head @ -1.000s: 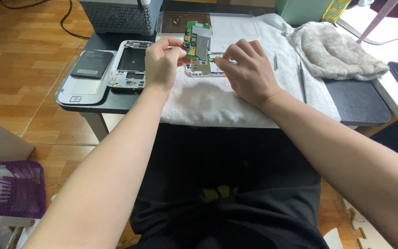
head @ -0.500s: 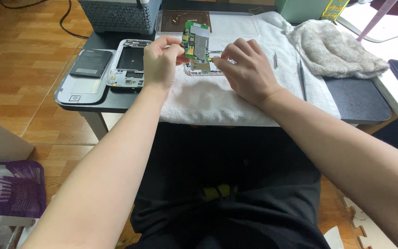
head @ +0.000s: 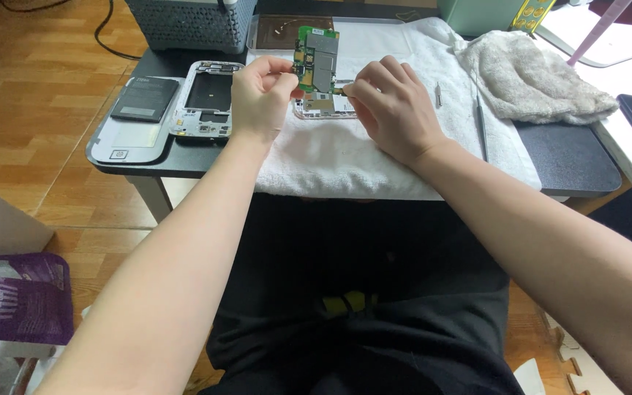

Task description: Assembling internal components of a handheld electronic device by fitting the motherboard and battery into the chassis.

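While both bare hands work near the top centre of the frame, one green circuit board point(head: 315, 58) stands nearly upright between them, a flat rectangular board with grey metal shields on its face. The left hand point(head: 261, 95) pinches the board's left edge between thumb and fingertips, a narrow, closed grip. The right hand point(head: 389, 106) is curled with its fingertips drawn tight at the board's lower right corner; something thin seems to be pinched there, but it is too small to tell what. Just below the board lies one pale phone frame point(head: 323, 106), flat on a single white towel point(head: 345, 153) with a soft, nubby weave that covers the middle of one dark low table point(head: 572, 157). To the left of the towel sit three loose parts: one white plastic midframe point(head: 206, 99) with a rectangular cut-out, one black rectangular battery point(head: 144, 99), and one smooth grey back cover point(head: 126, 139) under the battery. Right of the right hand, two slim metal tools point(head: 481, 124) lie on the towel, one short, one long. One rumpled grey cloth point(head: 532, 80) is heaped at the upper right. One grey mesh-sided box point(head: 184, 22) stands at the top left, and one purple packet point(head: 16, 296) lies on the wooden floor at lower left.
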